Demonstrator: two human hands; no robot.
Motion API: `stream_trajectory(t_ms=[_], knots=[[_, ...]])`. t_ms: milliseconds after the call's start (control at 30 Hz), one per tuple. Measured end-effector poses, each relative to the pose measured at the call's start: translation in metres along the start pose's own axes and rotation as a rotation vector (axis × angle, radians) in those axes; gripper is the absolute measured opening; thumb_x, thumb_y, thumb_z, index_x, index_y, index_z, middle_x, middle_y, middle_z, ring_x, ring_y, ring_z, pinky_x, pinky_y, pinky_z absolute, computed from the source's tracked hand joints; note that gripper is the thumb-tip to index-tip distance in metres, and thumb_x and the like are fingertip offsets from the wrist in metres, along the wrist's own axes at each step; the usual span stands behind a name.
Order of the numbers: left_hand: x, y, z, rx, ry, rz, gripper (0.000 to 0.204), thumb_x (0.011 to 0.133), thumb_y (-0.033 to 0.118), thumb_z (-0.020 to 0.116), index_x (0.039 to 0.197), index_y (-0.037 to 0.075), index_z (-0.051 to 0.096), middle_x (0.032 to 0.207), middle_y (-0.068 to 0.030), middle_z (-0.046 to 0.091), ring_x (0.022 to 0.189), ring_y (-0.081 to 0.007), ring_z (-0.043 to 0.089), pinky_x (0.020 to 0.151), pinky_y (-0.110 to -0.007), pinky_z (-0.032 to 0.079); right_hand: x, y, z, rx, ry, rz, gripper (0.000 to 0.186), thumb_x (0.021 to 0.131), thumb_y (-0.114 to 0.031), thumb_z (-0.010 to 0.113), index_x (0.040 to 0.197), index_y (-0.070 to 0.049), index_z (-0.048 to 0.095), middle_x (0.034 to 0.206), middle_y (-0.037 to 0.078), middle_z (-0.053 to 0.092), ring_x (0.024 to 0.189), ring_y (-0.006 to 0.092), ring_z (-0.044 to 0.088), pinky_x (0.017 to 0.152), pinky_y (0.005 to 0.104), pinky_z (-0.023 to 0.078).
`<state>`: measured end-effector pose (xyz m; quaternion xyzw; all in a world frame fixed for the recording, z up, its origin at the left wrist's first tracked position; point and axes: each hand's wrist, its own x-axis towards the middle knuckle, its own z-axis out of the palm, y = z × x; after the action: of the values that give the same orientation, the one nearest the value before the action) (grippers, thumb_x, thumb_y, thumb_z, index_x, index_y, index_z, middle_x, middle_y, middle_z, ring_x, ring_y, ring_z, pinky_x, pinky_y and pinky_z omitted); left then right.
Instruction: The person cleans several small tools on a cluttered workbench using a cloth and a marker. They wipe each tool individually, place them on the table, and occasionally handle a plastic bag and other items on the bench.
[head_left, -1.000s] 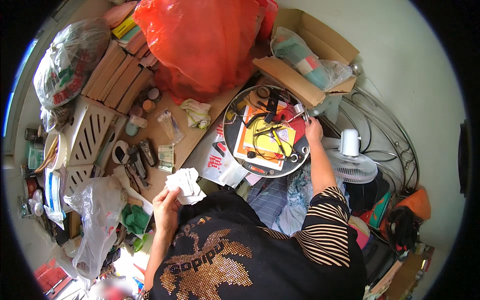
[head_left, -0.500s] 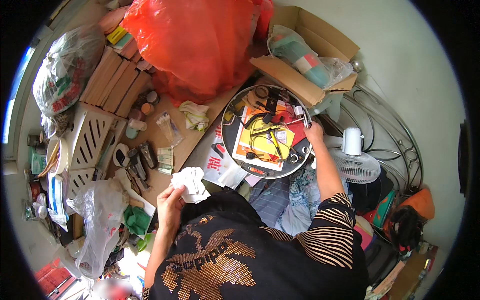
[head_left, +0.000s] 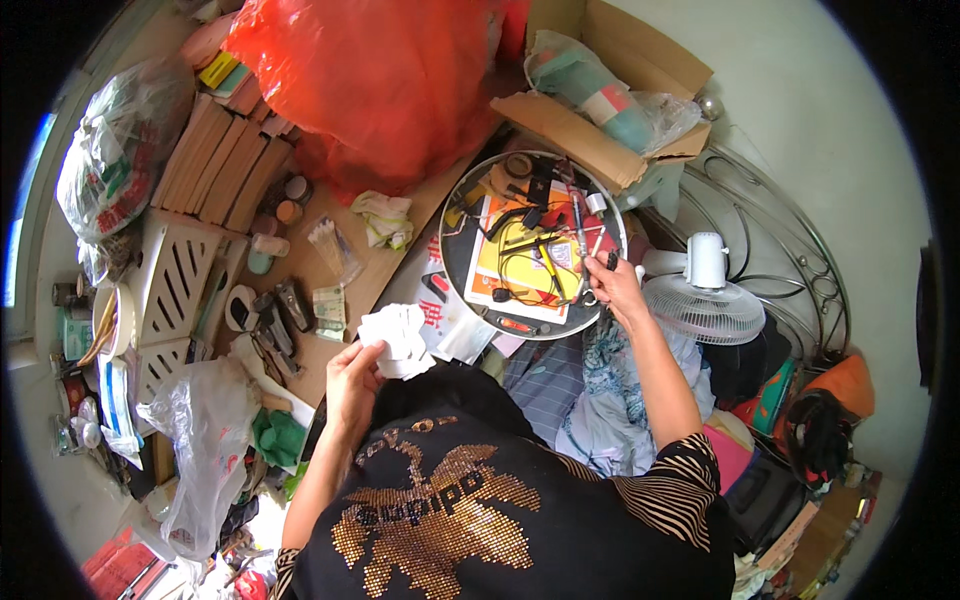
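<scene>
My left hand (head_left: 355,372) is closed on a loose stack of small white paper pieces (head_left: 398,338), held low at the left of my lap. My right hand (head_left: 613,282) is over the right rim of a round tray (head_left: 462,300), its fingers curled on thin and dark small items that I cannot make out. The tray holds orange and yellow papers (head_left: 530,268), black cables, a roll of tape (head_left: 517,165), a yellow-handled tool and several small tools. A white plastic bag (head_left: 465,338) lies just left of the tray's lower edge.
A wooden desk (head_left: 380,270) carries stacked books (head_left: 215,165), shavers (head_left: 275,325), a cotton-swab bag and a cloth. A red bag (head_left: 370,90) and cardboard box (head_left: 555,125) stand behind. A white fan (head_left: 705,300), metal bed frame and bedding (head_left: 625,400) are at the right.
My right hand has moved down and left from the tray's rim, curling onto small items. My left hand, with the papers, has shifted right and slightly up.
</scene>
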<state>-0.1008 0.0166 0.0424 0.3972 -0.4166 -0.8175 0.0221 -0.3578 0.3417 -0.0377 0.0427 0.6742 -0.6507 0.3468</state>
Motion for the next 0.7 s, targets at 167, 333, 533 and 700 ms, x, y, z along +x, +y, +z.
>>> stream_trajectory(t_ms=[167,333,533,700], knots=[[0.003,-0.001,-0.002,-0.042,-0.002,0.028,0.009,0.085,0.010,0.065,0.090,0.003,0.065,0.074,0.0016,0.061,0.060,-0.0053,0.051,0.056,-0.020,0.038,-0.027,-0.025,0.074,0.223,-0.318,0.063,0.048,0.093,-0.015,0.057,0.137,-0.004,0.042,0.086,0.001,0.058,0.053,-0.0005,0.039,0.039,0.0139,0.025],[0.001,0.005,-0.007,-0.053,0.048,0.002,0.008,0.085,0.012,0.064,0.085,0.004,0.064,0.069,0.0026,0.056,0.056,-0.0061,0.047,0.054,-0.020,0.037,-0.036,-0.041,0.117,0.250,-0.476,-0.049,0.083,0.086,-0.006,0.065,0.150,-0.021,0.014,0.083,0.005,0.060,0.051,0.0023,0.044,0.038,0.0153,0.030],[-0.008,0.006,-0.009,-0.127,0.034,-0.019,0.011,0.085,0.011,0.064,0.090,0.002,0.065,0.069,0.0023,0.057,0.057,-0.0066,0.049,0.055,-0.021,0.040,-0.038,-0.054,0.148,0.348,-0.578,-0.140,0.101,0.075,-0.006,0.074,0.150,-0.027,0.010,0.079,0.008,0.057,0.045,0.0051,0.042,0.040,0.0156,0.033],[-0.006,0.007,-0.010,-0.165,0.000,-0.034,0.017,0.086,0.011,0.063,0.098,-0.001,0.063,0.074,0.0010,0.060,0.062,-0.0070,0.055,0.061,-0.022,0.047,-0.033,-0.056,0.165,0.243,-0.615,-0.245,0.112,0.073,0.004,0.072,0.150,-0.026,-0.005,0.070,0.004,0.055,0.047,0.0068,0.044,0.041,0.0187,0.034]])
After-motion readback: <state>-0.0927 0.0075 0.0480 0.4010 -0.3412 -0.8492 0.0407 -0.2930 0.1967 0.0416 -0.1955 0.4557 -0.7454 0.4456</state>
